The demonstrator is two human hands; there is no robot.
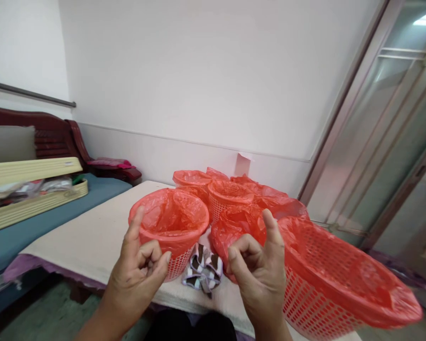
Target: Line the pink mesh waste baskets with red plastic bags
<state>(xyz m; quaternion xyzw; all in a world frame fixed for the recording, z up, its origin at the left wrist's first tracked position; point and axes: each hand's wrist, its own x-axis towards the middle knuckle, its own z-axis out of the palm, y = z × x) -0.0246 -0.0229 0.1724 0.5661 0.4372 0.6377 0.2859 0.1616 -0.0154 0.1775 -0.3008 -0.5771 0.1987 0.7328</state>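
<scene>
Beige-covered surface against white wall, left hand and right hand both empty, index fingers raised, with left perforated basket just beyond one and right perforated basket beside the other already bag-lined, remainder unclear.

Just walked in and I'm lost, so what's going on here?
A person's left hand and right hand are raised, both pointing up, holding nothing that shows. The left is in front of a lined red basket, the right near a larger one. More red baskets stand behind, and a patterned cloth item lies on the pale-covered surface.
</scene>
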